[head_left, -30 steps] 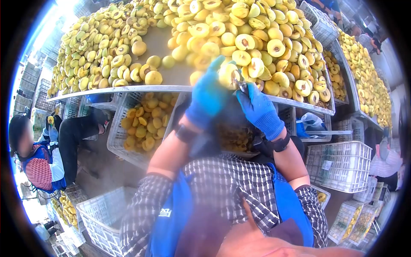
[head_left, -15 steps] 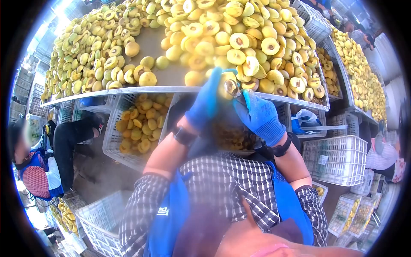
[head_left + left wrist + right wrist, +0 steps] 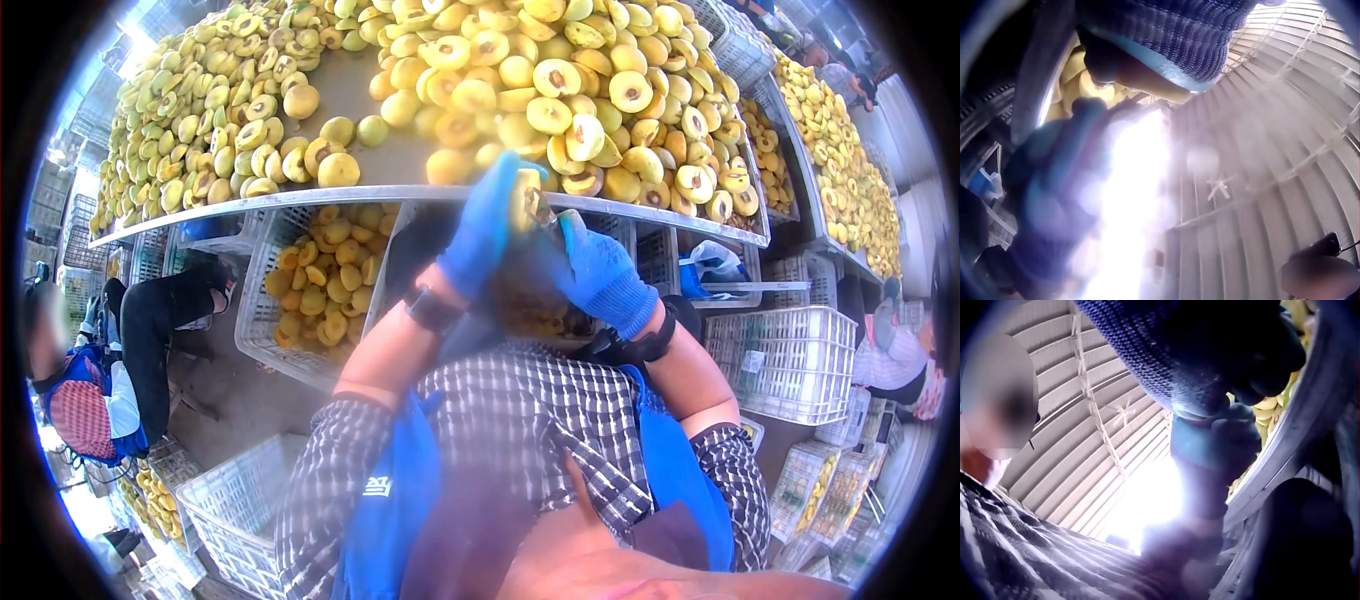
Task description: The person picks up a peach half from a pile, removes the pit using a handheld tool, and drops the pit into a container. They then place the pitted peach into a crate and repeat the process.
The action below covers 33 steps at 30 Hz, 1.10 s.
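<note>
My blue-gloved left hand (image 3: 482,228) holds a yellow peach half (image 3: 526,198) just in front of the table's metal edge, its cut side turned toward my right hand. In the left wrist view the peach half (image 3: 1155,89) shows under the gloved fingers. My right hand (image 3: 606,275), gloved in the same blue, grips a small metal pitting tool (image 3: 546,214). The tool's tip is right at the middle of the cut face, and most of its handle is hidden in the fist. The right wrist view shows both gloves close together, in shadow.
Halved yellow peaches (image 3: 550,115) lie heaped on the metal-edged table (image 3: 400,192). Beneath it stands a crate of peaches (image 3: 250,335). White crates (image 3: 780,365) are on the right, another crate (image 3: 230,515) behind left. A seated person (image 3: 95,400) works at far left.
Both hands have drawn back slightly from the heap toward the body. The peach half has turned in the left hand, its cut face now seen more edge-on, and the tool stays against it.
</note>
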Available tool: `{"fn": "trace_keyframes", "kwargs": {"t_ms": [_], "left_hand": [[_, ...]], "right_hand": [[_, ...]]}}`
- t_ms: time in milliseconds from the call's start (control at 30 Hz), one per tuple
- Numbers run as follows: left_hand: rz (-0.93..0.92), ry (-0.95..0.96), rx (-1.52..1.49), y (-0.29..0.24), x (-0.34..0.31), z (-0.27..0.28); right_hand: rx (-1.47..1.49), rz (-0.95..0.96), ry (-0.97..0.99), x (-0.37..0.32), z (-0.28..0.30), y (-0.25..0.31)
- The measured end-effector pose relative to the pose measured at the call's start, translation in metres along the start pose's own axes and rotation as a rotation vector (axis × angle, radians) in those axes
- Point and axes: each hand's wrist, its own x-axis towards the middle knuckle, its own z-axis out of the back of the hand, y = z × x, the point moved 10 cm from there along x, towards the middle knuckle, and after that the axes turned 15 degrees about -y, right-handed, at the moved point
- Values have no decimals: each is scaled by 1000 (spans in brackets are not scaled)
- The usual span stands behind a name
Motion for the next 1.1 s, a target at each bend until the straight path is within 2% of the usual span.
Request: {"fn": "trace_keyframes", "kwargs": {"t_ms": [100, 167, 233, 300, 367, 433, 467, 567, 633, 700, 800, 900, 1000, 1100], "left_hand": [[90, 127, 301, -2, -2, -1], [123, 211, 389, 5, 8, 2], [111, 222, 279, -4, 7, -5], [55, 162, -39, -15, -5, -19], [-385, 70, 16, -29, -11, -19], [-611, -32, 110, -41, -21, -15], [-539, -22, 123, -38, -13, -9], [-273, -37, 136, -31, 1, -7], [-160, -4, 206, -20, 5, -6], [-49, -5, 229, -4, 13, -1], [-151, 85, 163, -17, 5, -13], [-126, 56, 190, -10, 8, -8], [38, 26, 86, 11, 16, -5], [49, 112, 291, 13, 14, -11]], "right_hand": [[-5, -65, 147, -5, -8, -11], [12, -107, 232, -1, -10, -14], [185, -182, 113, -2, -11, -22], [294, -204, -9, 2, -5, -25], [356, -226, -73, 7, -3, -23], [455, -347, -33, 3, -15, -23], [515, -432, 18, -1, -29, -23], [373, -280, 110, 4, -16, -13], [361, -321, 142, -3, -21, -17], [476, -440, 114, -9, -33, -26], [958, -791, 395, -40, -77, -36], [1383, -1201, 522, -36, -50, -10], [862, -732, 242, -13, -40, -22], [284, -182, -25, -14, -24, -21]]}}
